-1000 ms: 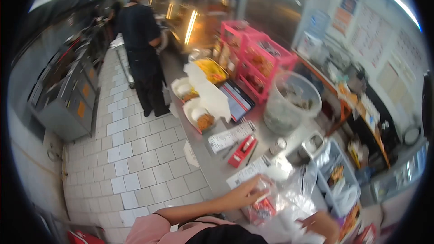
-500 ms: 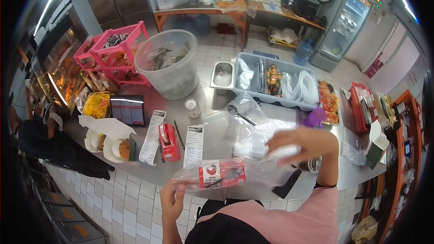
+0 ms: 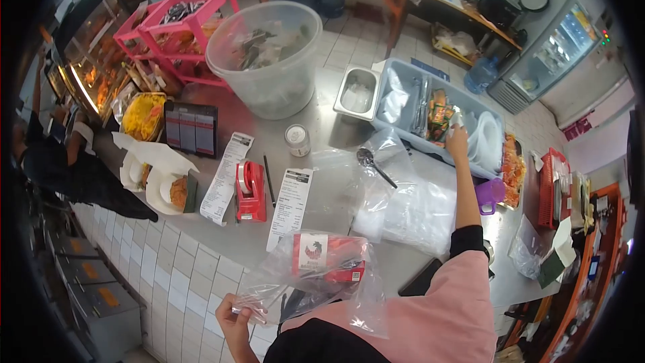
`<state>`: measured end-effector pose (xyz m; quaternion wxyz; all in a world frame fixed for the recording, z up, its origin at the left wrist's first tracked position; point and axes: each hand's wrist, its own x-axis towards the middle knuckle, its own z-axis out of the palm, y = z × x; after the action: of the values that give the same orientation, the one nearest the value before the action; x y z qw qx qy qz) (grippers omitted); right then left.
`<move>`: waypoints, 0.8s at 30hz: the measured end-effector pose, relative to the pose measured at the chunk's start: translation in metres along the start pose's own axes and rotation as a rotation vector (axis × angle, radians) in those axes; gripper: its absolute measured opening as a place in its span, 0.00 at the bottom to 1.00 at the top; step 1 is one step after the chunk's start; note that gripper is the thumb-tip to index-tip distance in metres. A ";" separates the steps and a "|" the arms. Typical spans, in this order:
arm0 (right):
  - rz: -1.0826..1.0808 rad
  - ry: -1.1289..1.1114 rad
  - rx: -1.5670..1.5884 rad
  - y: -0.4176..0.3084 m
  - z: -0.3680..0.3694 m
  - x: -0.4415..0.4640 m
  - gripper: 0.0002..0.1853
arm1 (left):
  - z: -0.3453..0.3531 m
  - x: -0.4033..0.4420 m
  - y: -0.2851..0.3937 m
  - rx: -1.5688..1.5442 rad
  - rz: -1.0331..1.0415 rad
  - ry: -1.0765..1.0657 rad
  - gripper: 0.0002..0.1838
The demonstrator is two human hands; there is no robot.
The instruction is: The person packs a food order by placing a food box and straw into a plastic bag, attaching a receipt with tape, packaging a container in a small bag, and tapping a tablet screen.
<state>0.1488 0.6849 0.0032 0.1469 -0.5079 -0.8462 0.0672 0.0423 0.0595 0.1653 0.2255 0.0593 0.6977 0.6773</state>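
Note:
My left hand (image 3: 235,319) is closed on the gathered edge of a clear plastic bag (image 3: 366,319) close to my body. Inside the bag lies a red box (image 3: 329,259) with a white label. My right hand (image 3: 458,140) is stretched into the blue-grey divided bin (image 3: 403,128), its fingers drawn together beside the sauce sachets (image 3: 438,113) and white plastic pieces (image 3: 485,136). What its fingertips pinch, if anything, is too small to make out. A black spoon (image 3: 376,168) rests on a stack of clear bags (image 3: 430,208) on the counter.
Receipts (image 3: 290,205), a red tape dispenser (image 3: 250,191), a can (image 3: 297,140) and an open food box (image 3: 168,191) stand on the steel counter. A large clear tub (image 3: 265,60) and pink rack (image 3: 181,27) rise behind. A purple mug (image 3: 489,195) stands right. Another person (image 3: 67,154) is at far left.
My right hand has left the bag's opening and moved forward into the bin. My left hand still holds the bag, now lower and nearer my body. The camera view has tilted down.

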 end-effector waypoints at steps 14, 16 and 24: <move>0.210 -0.180 0.868 -0.062 -0.048 -0.003 0.20 | 0.011 0.019 0.023 0.185 0.423 0.782 0.12; 0.149 -0.155 1.089 -0.069 -0.076 -0.026 0.17 | 0.020 0.024 0.019 0.202 0.443 0.618 0.13; -0.116 -0.381 0.991 -0.152 -0.169 -0.202 0.17 | 0.101 0.064 0.051 -0.100 0.122 -0.573 0.22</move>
<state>0.1635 0.4294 0.1675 0.2163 -0.3088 -0.7515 0.5415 0.0136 0.1811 0.2021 0.3751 0.2788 0.5665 0.6787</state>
